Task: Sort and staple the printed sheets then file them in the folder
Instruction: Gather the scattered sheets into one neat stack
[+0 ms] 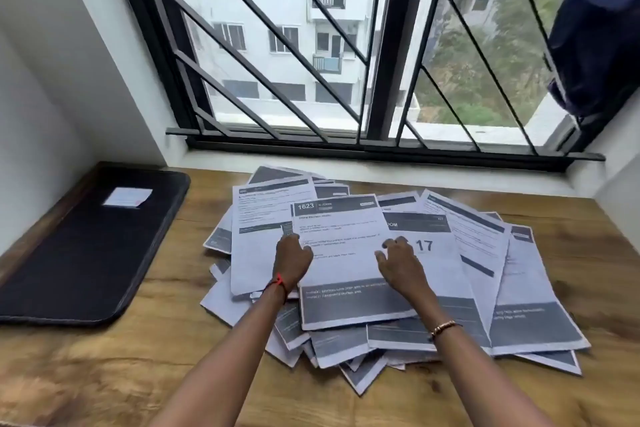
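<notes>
Seemingly to sort, the left hand point(292, 258) and right hand point(398, 262) flank the top white printed sheet point(341, 274) of the fanned heap point(485, 288) on the brown wooden counter point(104, 374), right fingers loosely spread, left grip unclear, while the flat black folder point(79, 253) waits well apart leftward.

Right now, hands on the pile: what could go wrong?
1. The pile is fanned, with sheets overlapping at many angles. The left hand and right hand both rest on the top sheet; sliding it may drag neighbours along and mix sets.
2. The folder lies shut at the left, apart from the pile. Loose sheets carried across could slip or reshuffle on the way.
</notes>
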`<state>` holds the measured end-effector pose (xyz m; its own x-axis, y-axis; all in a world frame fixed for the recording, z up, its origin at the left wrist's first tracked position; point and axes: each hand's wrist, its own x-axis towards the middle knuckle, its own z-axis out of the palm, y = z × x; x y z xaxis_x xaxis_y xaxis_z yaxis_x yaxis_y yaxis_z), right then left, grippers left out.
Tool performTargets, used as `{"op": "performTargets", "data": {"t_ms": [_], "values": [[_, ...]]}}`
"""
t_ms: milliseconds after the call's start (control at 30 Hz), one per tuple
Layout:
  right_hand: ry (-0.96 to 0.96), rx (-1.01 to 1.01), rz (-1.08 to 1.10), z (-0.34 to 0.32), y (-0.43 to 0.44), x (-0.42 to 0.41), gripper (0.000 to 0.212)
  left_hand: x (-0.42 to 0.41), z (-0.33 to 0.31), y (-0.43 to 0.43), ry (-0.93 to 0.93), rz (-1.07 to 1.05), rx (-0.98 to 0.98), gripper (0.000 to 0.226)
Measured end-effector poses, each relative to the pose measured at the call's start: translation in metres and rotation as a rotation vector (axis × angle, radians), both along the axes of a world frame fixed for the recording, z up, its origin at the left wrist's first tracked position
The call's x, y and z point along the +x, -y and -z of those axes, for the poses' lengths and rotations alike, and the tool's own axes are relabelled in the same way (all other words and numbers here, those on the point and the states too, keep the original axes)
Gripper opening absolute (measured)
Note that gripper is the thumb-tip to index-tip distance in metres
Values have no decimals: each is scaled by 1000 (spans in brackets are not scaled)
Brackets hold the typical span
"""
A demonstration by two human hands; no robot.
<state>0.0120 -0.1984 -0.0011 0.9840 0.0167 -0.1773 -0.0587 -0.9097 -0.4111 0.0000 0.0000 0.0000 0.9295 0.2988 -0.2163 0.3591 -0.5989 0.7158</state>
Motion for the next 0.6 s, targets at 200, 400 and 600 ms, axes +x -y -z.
{"op": "performTargets", "data": {"t_ms": [200, 400, 600], "values": [[-57, 75, 49, 12, 5, 36, 40, 20, 11, -3, -60, -85, -71, 29], [-102, 185, 134, 32, 10, 55, 25, 36, 13, -3, -37, -139, -57, 43], [-6, 331, 217, 42, 12, 65, 43, 41, 24, -9, -52, -205, -117, 29]]}}
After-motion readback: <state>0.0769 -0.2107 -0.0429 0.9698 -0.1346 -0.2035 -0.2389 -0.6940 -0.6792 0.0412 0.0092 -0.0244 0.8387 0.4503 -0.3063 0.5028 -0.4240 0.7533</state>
